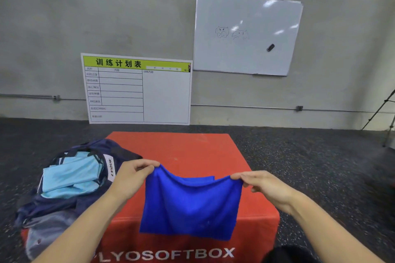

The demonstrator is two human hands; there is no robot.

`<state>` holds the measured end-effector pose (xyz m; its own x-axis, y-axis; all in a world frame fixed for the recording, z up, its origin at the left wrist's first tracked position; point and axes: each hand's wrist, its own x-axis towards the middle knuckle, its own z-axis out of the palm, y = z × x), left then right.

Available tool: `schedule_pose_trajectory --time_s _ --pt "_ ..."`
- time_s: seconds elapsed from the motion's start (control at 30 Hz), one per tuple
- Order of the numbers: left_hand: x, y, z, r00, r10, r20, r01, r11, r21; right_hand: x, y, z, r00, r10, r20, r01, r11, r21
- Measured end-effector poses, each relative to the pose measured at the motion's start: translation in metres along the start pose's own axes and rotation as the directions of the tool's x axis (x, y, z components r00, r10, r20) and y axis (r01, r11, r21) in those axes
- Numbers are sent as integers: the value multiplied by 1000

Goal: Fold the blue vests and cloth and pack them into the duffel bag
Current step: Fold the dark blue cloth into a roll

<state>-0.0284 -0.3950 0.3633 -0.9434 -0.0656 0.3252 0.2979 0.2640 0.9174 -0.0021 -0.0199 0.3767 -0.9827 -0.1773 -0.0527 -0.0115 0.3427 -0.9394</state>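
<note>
A royal-blue cloth (190, 205) hangs doubled over in the air above the red soft box (192, 149). My left hand (132, 177) pinches its upper left corner and my right hand (263, 186) pinches its upper right corner, so the top edge sags between them. To the left, the dark navy duffel bag (64, 205) lies open on the box's left side. Inside it lie folded light-blue vests (72, 177).
The red box stands on a dark speckled floor (310, 166). A training-plan board (139, 89) leans on the grey wall behind it, with a whiteboard (245, 34) above right. A tripod leg (382, 113) shows at the far right.
</note>
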Motion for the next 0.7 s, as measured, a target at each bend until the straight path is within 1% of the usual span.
schedule_pose_trajectory --time_s 0.1,0.23,0.33,0.43,0.53,0.63,0.7 --pt "7 -8 5 1000 -19 -2 19 1000 -7 11 7 0 1000 -14 -1 14 1000 22" --pt "22 -33 9 997 -82 -10 83 994 67 37 35 4 999 -12 -37 15 998 63" --pt "31 -63 15 993 -119 8 117 985 127 61 66 13 999 36 -33 -33 996 79" --pt "41 -97 20 982 -187 23 179 966 186 83 96 21 994 106 -16 -105 993 52" --pt "50 -124 26 969 -248 17 238 945 225 104 120 26 990 140 -30 -138 989 46" --pt "64 -138 33 965 -264 -4 259 944 206 127 130 29 990 89 -106 -88 996 14" --pt "79 -144 36 970 -242 -25 243 953 181 146 127 28 988 50 -145 -49 999 11"
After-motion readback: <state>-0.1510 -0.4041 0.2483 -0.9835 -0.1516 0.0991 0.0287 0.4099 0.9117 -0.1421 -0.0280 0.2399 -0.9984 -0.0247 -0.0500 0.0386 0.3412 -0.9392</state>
